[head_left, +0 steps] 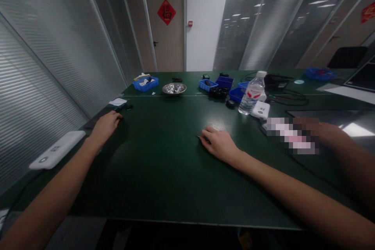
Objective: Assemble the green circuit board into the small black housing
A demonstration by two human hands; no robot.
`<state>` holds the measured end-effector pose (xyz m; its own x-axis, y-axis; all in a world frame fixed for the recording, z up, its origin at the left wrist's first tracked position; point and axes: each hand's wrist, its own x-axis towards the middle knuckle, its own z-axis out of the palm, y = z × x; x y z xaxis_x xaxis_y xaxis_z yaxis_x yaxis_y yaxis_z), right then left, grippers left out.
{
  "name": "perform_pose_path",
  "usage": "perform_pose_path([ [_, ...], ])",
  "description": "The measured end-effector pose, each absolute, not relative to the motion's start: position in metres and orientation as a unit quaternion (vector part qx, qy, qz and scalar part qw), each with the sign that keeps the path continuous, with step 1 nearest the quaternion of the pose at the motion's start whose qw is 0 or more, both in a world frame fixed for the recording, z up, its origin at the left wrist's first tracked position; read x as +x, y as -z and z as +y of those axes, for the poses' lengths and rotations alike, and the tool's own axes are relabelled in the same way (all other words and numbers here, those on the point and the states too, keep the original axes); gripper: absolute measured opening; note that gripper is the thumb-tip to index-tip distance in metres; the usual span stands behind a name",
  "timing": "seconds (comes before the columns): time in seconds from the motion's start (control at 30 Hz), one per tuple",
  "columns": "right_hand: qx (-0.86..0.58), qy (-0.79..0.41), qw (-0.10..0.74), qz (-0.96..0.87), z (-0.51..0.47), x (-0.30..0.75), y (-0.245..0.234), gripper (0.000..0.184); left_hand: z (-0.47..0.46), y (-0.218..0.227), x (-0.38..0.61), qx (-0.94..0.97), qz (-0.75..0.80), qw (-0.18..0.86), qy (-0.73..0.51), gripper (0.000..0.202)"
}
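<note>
My left hand (106,125) lies on the dark green table (164,172) near its left edge. Its fingers are curled and its fingertips touch a small black object (126,107); what they hold, if anything, is hidden. My right hand (219,143) rests palm down at the table's middle, its fingers pressed together over a thin dark object (200,138) whose tip sticks out to the left. Another person's forearm (336,136) lies on the table to the right, beside a blurred patch.
A white flat device (57,149) sits at the left edge. At the back stand a water bottle (252,93), a white box (260,109), a metal bowl (174,88), blue bins (145,83) with small parts, and black cables (288,95). A laptop (360,78) is at the far right.
</note>
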<state>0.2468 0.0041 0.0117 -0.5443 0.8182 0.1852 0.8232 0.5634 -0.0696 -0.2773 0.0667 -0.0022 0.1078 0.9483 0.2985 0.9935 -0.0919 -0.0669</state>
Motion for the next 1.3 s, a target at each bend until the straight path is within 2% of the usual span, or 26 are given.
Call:
perform_pose_path([
  [0.6,-0.465,0.013,0.101,-0.879,0.0043,0.2472,-0.0109,0.029,0.0705,0.0038,-0.2746,-0.719,-0.678,0.14,0.067,0.03],
  [1.0,-0.469,0.022,0.099,-0.877,0.0047,0.2467,-0.0098,0.03,0.0694,0.0035,-0.2742,-0.728,-0.669,0.138,0.052,0.039],
  [1.3,-0.469,0.022,0.096,-0.878,0.0054,0.2469,-0.0097,0.029,0.0634,-0.0012,-0.2671,-0.717,-0.678,0.153,0.06,0.038],
])
